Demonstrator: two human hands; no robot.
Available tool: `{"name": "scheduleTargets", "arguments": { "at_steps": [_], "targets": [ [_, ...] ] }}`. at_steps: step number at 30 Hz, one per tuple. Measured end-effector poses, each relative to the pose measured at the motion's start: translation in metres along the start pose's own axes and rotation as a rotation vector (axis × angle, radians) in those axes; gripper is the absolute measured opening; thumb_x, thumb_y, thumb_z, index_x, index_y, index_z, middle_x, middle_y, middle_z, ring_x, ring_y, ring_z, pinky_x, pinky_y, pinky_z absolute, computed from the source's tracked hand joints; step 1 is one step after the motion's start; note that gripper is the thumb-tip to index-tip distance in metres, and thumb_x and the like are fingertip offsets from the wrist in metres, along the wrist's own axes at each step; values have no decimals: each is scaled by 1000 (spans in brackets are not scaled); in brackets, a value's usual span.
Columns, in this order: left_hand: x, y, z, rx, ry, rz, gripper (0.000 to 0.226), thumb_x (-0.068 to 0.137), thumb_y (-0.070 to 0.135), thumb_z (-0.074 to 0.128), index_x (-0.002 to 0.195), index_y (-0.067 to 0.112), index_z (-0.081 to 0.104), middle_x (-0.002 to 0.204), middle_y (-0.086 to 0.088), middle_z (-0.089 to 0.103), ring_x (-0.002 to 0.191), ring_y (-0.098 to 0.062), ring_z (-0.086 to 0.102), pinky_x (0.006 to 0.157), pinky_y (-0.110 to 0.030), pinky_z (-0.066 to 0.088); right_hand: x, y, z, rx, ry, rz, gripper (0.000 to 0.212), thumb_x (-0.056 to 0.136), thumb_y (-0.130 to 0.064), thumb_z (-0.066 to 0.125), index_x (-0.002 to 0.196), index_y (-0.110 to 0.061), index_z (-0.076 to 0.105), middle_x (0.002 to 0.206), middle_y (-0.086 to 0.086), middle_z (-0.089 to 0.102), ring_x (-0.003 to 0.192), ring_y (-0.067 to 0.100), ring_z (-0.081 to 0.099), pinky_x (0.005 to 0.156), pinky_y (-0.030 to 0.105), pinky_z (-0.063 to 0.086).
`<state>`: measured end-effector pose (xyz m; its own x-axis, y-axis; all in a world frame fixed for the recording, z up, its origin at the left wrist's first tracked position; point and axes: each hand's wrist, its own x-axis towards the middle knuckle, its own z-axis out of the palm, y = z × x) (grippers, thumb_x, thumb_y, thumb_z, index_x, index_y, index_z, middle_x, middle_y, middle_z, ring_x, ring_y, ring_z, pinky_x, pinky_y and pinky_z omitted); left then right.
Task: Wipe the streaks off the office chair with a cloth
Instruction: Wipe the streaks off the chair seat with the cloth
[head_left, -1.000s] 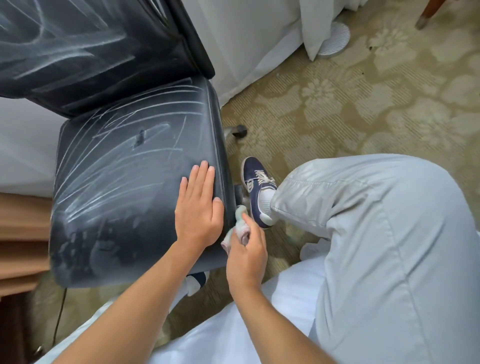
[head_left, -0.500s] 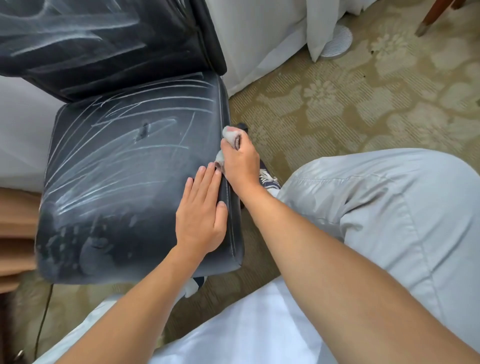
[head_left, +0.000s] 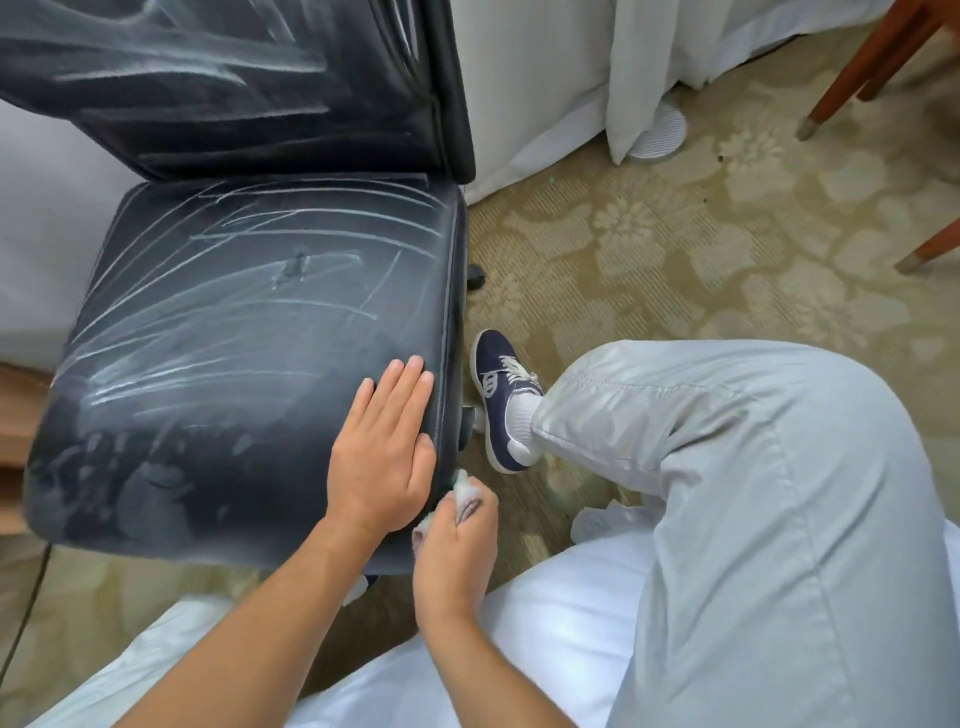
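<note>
We pressed our flat left hand (head_left: 383, 453) on the streaked chair seat (head_left: 218, 332) while our right hand (head_left: 454, 551) clutched the cloth (head_left: 464, 500) against its right edge.

Dark leather-look seat, chalky streaks; soft cloth; woven carpet.
Black padded office chair (head_left: 249, 322): smooth, slight sheen, hazed by matt white streaks (head_left: 291, 228). Small bunched pinkish-white cloth (head_left: 466, 501): soft, matt. Beige floral carpet (head_left: 675, 249): ribbed, rough. Brown wooden chair legs (head_left: 852, 78): glossy finish.
</note>
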<state>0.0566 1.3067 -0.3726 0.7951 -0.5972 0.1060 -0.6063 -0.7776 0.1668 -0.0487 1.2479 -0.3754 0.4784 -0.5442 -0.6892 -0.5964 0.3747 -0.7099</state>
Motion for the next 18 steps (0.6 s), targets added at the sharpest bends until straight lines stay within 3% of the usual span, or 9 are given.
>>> {"name": "scheduleTargets", "arguments": {
  "at_steps": [2,4,5,8,12,15,18],
  "targets": [
    [1,0,2,2,4,-8,63,100,25,39,160,6,37,171,-7,26,161,-21,16,131,-48,18,15,-16,0,4,6,-3,15,104,-24,52,117,-30,57,112,-9,67,96,2,63,72,12,48],
    [2,0,3,-4,7,-11,64,99,23,42,161,7,37,172,-6,25,161,-20,15,131,-48,18,31,-45,-1,43,7,-52,10,102,-23,54,110,-23,59,102,-7,67,86,0,61,65,9,42],
    [2,0,4,-12,14,-12,64,99,22,43,160,7,37,172,-6,26,161,-20,15,131,-48,18,42,-64,2,56,2,-84,9,101,-25,54,108,-22,59,99,-7,66,86,4,61,67,12,41],
    [2,1,4,-22,37,1,63,99,23,41,160,6,38,170,-8,28,161,-21,18,130,-48,19,94,-126,24,-19,-67,-220,22,99,-43,52,102,-22,57,99,-3,66,97,21,60,85,36,43],
    [5,3,5,-31,56,-8,63,98,22,41,158,5,40,170,-8,30,160,-22,20,129,-50,22,157,-201,50,-118,-206,-312,44,104,-46,43,128,-13,56,126,9,60,115,26,55,91,38,37],
    [10,5,5,-49,67,-24,63,96,22,44,158,6,42,169,-8,32,160,-22,22,129,-50,24,160,-190,49,-150,-196,-358,41,105,-46,43,129,-16,57,127,6,61,117,24,56,90,34,37],
    [14,7,8,-67,79,-41,63,96,23,46,156,7,45,168,-7,35,159,-21,24,129,-48,24,120,-124,29,-156,-138,-299,36,105,-50,43,119,-20,59,119,2,66,113,22,59,92,35,41]
  ]
}}
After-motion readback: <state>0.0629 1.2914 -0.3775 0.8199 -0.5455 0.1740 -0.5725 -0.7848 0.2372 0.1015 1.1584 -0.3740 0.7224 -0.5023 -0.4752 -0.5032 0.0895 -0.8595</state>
